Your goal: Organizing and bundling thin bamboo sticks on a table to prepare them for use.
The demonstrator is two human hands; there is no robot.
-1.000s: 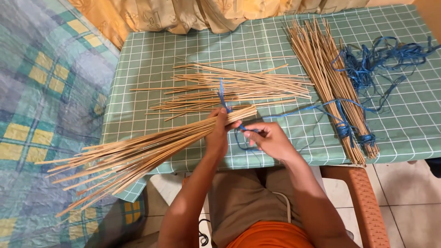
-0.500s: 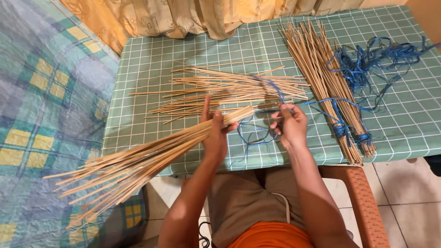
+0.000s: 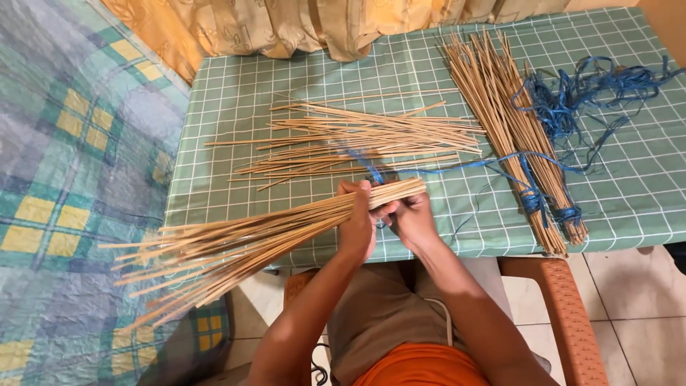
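Pale tan sticks form a bundle (image 3: pixel 271 232) held at the near edge of the surface (image 3: pixel 236 93), which carries a green checked cloth. The bundle's thick end points right and ends just past the hands; its thin ends fan out to the left, over the patterned blue and yellow fabric (image 3: pixel 64 179) beside the surface.

Left hand (image 3: pixel 357 225): the fingers are wrapped around the bundle near its thick end, pressed together in a closed grasp.

Right hand (image 3: pixel 412 220): it sits just beside the left hand, under the bundle's thick end, with the fingers curled against the sticks. Whether they also pinch the blue string (image 3: pixel 371 171) cannot be told.

The blue string runs from the hands up and right across the cloth toward a tied bundle of sticks (image 3: pixel 514 136), which lies at the right with blue bindings near its lower end. A tangle of blue string (image 3: pixel 593 93) lies just beside that bundle. Loose sticks (image 3: pixel 357 139) lie spread across the middle of the surface, beyond the hands.
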